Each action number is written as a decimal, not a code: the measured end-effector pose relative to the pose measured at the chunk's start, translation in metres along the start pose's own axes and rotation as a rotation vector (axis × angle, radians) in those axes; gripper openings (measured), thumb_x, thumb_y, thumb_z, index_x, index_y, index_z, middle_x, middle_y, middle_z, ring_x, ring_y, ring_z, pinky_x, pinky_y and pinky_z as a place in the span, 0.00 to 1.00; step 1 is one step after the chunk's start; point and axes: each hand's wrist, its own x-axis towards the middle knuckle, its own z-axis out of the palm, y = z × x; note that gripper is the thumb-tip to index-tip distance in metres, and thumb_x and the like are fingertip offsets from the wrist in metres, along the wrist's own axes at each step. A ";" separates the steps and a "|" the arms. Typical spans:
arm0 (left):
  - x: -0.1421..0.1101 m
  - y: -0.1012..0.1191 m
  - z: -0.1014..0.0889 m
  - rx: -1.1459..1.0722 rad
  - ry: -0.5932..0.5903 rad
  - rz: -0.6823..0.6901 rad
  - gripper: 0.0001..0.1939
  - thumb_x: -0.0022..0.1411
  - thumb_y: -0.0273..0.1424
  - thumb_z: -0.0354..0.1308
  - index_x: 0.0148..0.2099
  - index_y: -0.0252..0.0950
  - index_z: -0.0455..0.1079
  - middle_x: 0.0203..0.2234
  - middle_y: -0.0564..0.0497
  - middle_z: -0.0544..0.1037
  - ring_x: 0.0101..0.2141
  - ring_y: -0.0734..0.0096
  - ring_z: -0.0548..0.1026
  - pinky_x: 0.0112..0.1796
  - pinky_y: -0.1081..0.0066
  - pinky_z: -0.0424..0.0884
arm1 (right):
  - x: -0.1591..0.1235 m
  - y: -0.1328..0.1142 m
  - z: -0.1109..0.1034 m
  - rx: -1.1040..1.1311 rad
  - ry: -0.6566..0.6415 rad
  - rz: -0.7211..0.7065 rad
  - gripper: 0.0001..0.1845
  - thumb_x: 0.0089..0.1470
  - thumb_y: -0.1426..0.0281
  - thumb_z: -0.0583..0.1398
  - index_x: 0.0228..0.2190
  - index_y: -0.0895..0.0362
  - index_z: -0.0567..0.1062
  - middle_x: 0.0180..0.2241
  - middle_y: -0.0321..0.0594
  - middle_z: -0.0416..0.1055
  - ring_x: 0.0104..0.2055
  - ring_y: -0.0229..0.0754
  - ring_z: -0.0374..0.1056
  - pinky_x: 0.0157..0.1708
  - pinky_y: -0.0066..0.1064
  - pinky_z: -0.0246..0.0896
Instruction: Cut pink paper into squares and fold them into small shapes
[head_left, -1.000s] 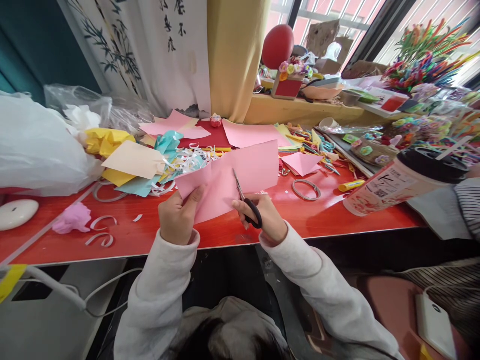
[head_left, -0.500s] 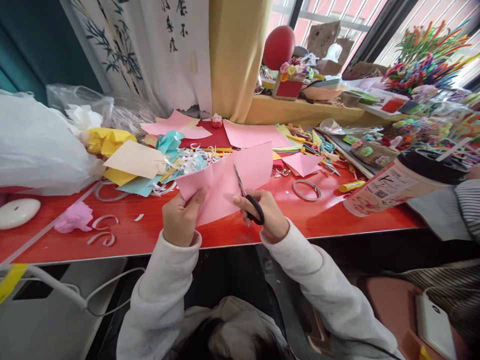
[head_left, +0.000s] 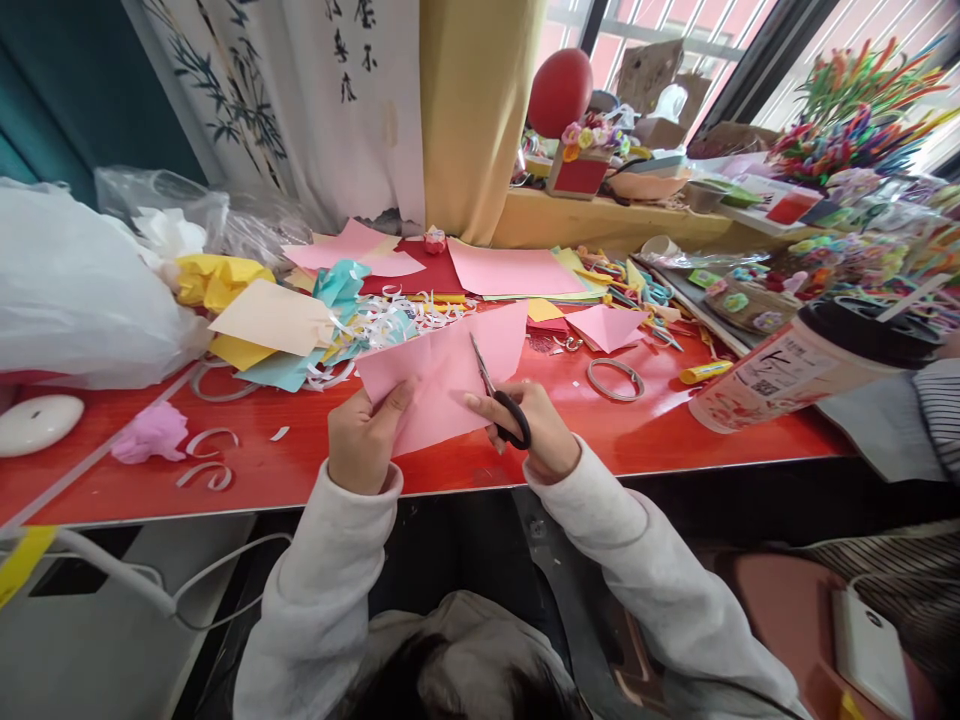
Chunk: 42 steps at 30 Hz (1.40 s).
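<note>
Head view: left hand (head_left: 366,437) clamped on the near left part of a pink sheet (head_left: 446,375), thumb on top. Sheet is held up over the front of the red bench (head_left: 600,430), creased near the thumb. Right hand (head_left: 536,428) closed round the black handles of the scissors (head_left: 501,398); blades point up and away, lying against the sheet (whether they are parted, cannot tell). Hands well apart, both sleeves pale.

Beyond the sheet, left to right: big white plastic bag (head_left: 82,290), crumpled yellow paper (head_left: 221,282), cream card (head_left: 271,318), crumpled teal paper (head_left: 341,287), a heap of white shreds (head_left: 420,315). Flat pink paper (head_left: 514,270) lies at the back, over yellow and green edges.

Right of the sheet: folded pink piece (head_left: 607,327), metal ring (head_left: 615,380), yellow tube (head_left: 705,372), lidded cup (head_left: 806,365) with a straw (tilted in this view). Left front: crumpled lilac paper (head_left: 150,433), with curled strips (head_left: 206,475) just beside it, and a white oval case (head_left: 41,425) near the bench's left end.
</note>
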 end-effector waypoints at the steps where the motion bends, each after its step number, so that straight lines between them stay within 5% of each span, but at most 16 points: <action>1: 0.000 0.000 0.000 0.000 -0.004 -0.001 0.10 0.46 0.37 0.60 0.26 0.33 0.74 0.17 0.53 0.74 0.22 0.72 0.70 0.21 0.75 0.63 | 0.000 0.000 0.000 0.009 0.007 0.002 0.25 0.38 0.49 0.59 0.14 0.58 0.62 0.09 0.30 0.57 0.11 0.28 0.52 0.13 0.24 0.42; 20: -0.001 -0.006 -0.004 0.022 -0.025 -0.015 0.10 0.45 0.36 0.60 0.25 0.34 0.74 0.16 0.54 0.73 0.21 0.73 0.69 0.21 0.75 0.62 | 0.008 -0.005 -0.010 -0.214 -0.203 0.064 0.25 0.41 0.48 0.55 0.17 0.59 0.63 0.14 0.32 0.59 0.16 0.30 0.57 0.15 0.23 0.50; 35: -0.003 -0.008 -0.007 0.036 -0.143 -0.076 0.11 0.46 0.36 0.60 0.29 0.34 0.74 0.21 0.53 0.77 0.25 0.70 0.73 0.24 0.76 0.65 | 0.013 -0.006 -0.012 -0.222 -0.157 0.030 0.24 0.40 0.50 0.58 0.16 0.58 0.59 0.15 0.29 0.52 0.18 0.33 0.60 0.17 0.24 0.53; 42: -0.004 -0.008 -0.007 0.014 -0.120 -0.090 0.11 0.45 0.36 0.60 0.26 0.33 0.74 0.18 0.53 0.76 0.23 0.71 0.71 0.24 0.75 0.65 | 0.010 -0.005 -0.006 -0.178 -0.075 -0.009 0.24 0.41 0.52 0.58 0.14 0.58 0.59 0.10 0.29 0.55 0.14 0.29 0.54 0.15 0.24 0.45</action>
